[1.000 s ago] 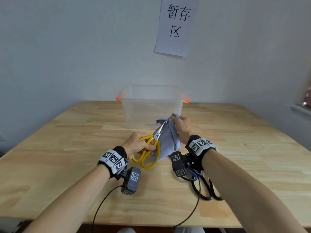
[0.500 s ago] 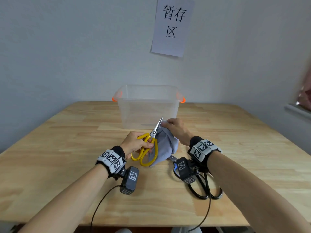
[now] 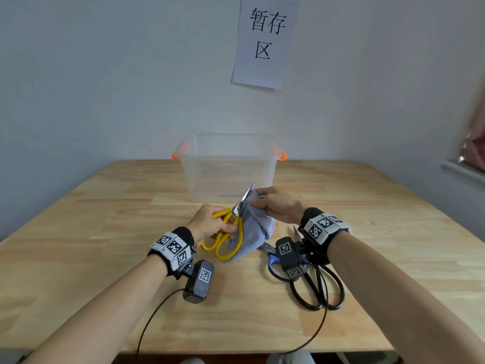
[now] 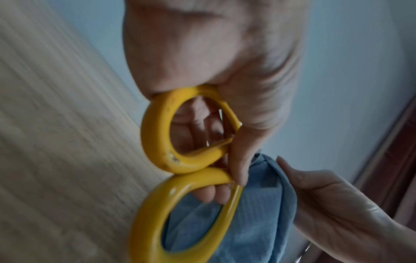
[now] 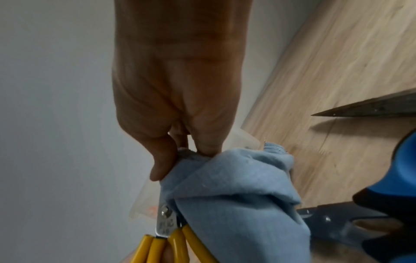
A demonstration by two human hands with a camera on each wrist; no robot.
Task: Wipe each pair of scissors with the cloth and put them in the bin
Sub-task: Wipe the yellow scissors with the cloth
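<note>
Scissors, yellow-handled (image 3: 227, 233), I see gripped by my left hand (image 3: 210, 224) above the table (image 3: 105, 232); right hand (image 3: 278, 204) pinches the blue cloth (image 3: 256, 229) against the blade. Clear bin (image 3: 228, 164) beyond. Wall sign (image 3: 265, 40) reads "暂存区".

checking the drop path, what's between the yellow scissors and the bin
Bare table: in the head view nothing lies between the yellow scissors and the clear bin, whose near wall sits just beyond the blade tip.

Head view downward over table (image 3: 105, 258); wrist views close, sharing cloth (image 4: 258, 222).
</note>
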